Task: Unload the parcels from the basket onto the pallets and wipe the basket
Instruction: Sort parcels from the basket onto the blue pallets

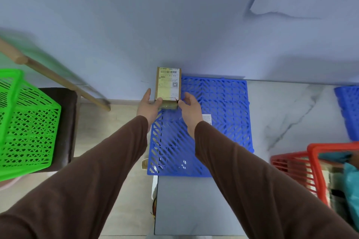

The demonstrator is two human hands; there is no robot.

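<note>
A small brown cardboard parcel [168,85] with a white shipping label stands upright at the far left corner of a blue plastic pallet [219,122], against the wall. My left hand [148,105] grips its lower left side and my right hand [189,106] grips its lower right side. A red basket [295,167] at the right edge holds teal-wrapped parcels [351,180]. A white label [206,118] shows on the pallet just past my right wrist.
A green basket [25,128] rests on a dark stool [67,120] at the left. A wooden pole [58,81] leans on the wall behind it. A second blue pallet [347,110] shows at the right edge. A grey flat parcel [194,205] lies below the pallet.
</note>
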